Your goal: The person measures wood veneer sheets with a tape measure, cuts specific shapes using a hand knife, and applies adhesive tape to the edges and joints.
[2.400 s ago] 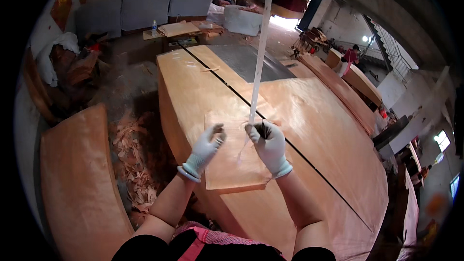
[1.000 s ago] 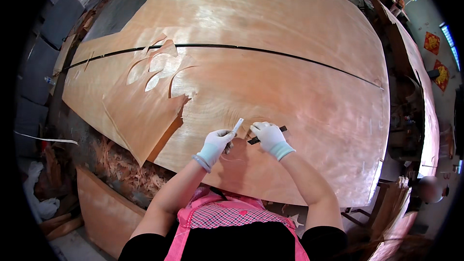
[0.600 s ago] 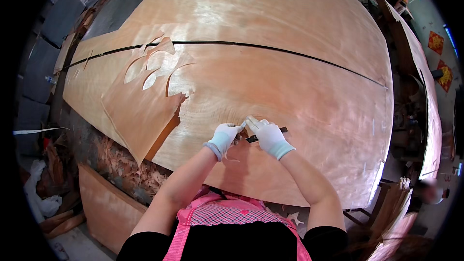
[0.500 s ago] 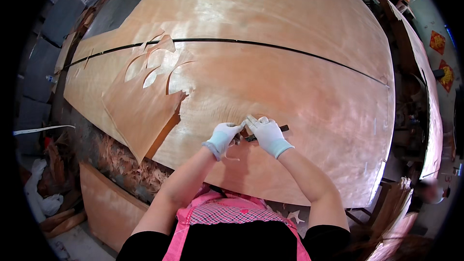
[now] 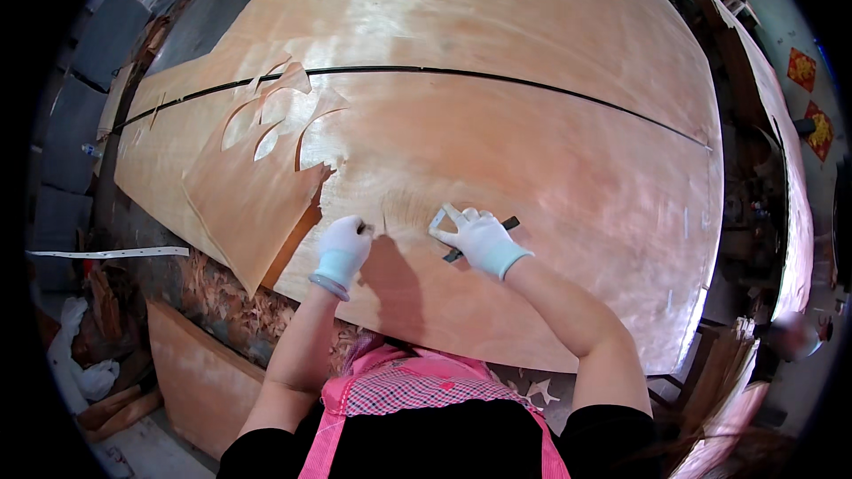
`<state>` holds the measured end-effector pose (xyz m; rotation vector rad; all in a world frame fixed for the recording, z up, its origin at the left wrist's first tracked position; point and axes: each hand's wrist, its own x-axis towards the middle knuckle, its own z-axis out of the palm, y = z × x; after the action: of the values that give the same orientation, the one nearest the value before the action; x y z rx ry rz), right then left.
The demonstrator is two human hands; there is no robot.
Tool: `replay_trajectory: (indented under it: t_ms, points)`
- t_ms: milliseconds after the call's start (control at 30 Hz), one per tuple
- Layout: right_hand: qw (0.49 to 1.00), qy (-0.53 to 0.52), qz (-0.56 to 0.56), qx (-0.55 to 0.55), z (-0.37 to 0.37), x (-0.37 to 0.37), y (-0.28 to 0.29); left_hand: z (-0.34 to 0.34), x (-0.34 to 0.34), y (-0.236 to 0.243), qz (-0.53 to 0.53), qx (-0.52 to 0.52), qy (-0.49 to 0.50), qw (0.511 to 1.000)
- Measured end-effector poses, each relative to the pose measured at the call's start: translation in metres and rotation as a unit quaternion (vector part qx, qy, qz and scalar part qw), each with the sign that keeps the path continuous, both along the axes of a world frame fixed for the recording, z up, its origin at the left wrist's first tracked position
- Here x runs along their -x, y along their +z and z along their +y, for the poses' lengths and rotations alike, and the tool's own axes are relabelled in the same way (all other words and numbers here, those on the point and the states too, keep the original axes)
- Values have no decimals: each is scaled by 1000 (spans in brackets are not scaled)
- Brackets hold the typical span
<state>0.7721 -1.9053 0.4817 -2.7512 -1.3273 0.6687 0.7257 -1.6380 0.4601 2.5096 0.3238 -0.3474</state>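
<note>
A broad sheet of pale wood veneer (image 5: 550, 168) lies under both hands. My right hand (image 5: 484, 239), in a white glove, rests on it with thumb and forefinger spread. Between those two fingers a small whitish piece (image 5: 437, 218) lies against the sheet. A dark flat bar (image 5: 510, 223) passes beneath the right palm and sticks out on both sides, apparently gripped by the curled fingers. Raised over the veneer to the left, my gloved left hand (image 5: 343, 247) is closed with its fingers curled in; what it holds, if anything, is hidden. Its shadow falls beside it.
A torn veneer piece (image 5: 248, 195) with cut-out curves overlaps the sheet at left. One long black strip (image 5: 426, 69) crosses the sheet. Shavings (image 5: 240, 306) cover the lower left, near a leaning wood panel (image 5: 200, 372). A dotted white strip (image 5: 115, 254) stretches in from the left.
My left hand has pulled away from the right hand, toward the left. The right thumb and forefinger have spread, and the dark bar has tilted slightly. The dotted white strip reaches further right.
</note>
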Motion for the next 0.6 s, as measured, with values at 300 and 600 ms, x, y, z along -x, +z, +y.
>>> replay_trajectory:
  t_ms: [300, 600]
  points:
    - [841, -440, 106, -296, -111, 15, -11, -131, 23, -10, 223, 421, 80, 876]
    - [933, -316, 85, -153, -131, 58, -15, -192, 10, -32, 311, 438, 117, 836]
